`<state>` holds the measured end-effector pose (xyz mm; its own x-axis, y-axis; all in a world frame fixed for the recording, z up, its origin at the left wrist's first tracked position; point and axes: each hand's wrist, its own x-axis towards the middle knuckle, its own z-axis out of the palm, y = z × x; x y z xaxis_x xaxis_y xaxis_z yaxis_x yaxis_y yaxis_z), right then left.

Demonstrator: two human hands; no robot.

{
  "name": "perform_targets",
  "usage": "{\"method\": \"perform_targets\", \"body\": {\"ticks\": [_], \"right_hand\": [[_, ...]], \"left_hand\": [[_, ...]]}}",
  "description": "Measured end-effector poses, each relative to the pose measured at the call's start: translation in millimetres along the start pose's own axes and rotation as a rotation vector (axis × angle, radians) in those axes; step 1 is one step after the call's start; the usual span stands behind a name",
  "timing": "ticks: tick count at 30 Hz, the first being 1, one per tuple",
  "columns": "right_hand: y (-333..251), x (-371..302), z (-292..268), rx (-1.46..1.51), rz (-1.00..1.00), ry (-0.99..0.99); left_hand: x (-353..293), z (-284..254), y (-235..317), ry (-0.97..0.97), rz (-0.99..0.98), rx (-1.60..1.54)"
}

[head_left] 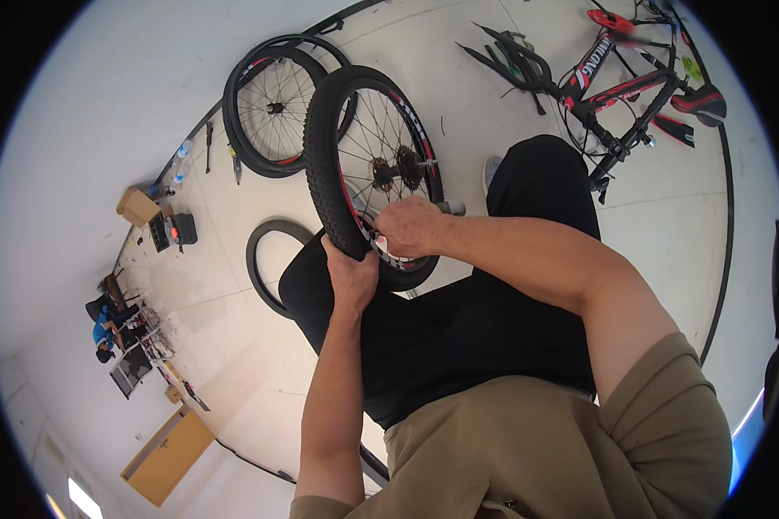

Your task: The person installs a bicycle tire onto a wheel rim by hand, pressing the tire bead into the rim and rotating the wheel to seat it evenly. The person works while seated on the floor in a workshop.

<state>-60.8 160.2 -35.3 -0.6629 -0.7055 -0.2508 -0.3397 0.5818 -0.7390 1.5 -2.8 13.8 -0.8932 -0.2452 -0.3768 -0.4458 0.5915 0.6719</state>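
A bicycle rear wheel (pixel 320 164) with a knobby black tyre, spokes and a cog cassette (pixel 408 168) stands tilted between my knees. My left hand (pixel 352 275) is closed round the tyre at its lower near side. Inside the rim, my right hand (pixel 411 227) is closed in a fist against the lower spokes and rim. A small white patch shows by its fingers. What the right hand holds is hidden. Just past the right wrist, a dark grey cylindrical thing (pixel 451 208) sticks out; I cannot tell whether it belongs to the hand's grip.
Another wheel (pixel 273 108) with a loose tyre lies beyond on the floor. A bare tyre (pixel 258 259) lies by my left knee. A bicycle frame (pixel 619 95) lies at the far right. Tools (pixel 235 164), a cardboard box (pixel 137 208) and a person (pixel 106 336) are along the left.
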Motion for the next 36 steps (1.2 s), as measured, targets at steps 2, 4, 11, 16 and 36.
{"method": "perform_targets", "body": {"ticks": [2,4,11,16,36], "right_hand": [[0,1,0,0.02,0.02,-0.035],[-1,3,-1,0.056,0.061,-0.085],[-5,-2,-22,0.145,0.121,-0.152],[0,-2,-19,0.197,0.103,-0.094],[-3,9,-17,0.111,0.119,-0.069]], "left_hand": [[0,-1,1,-0.009,-0.014,0.004],[1,-1,1,0.003,0.002,0.013],[2,1,-10,-0.017,0.062,-0.071],[5,-2,-7,-0.062,0.033,-0.118],[-13,25,-12,0.187,-0.121,-0.247]]}}
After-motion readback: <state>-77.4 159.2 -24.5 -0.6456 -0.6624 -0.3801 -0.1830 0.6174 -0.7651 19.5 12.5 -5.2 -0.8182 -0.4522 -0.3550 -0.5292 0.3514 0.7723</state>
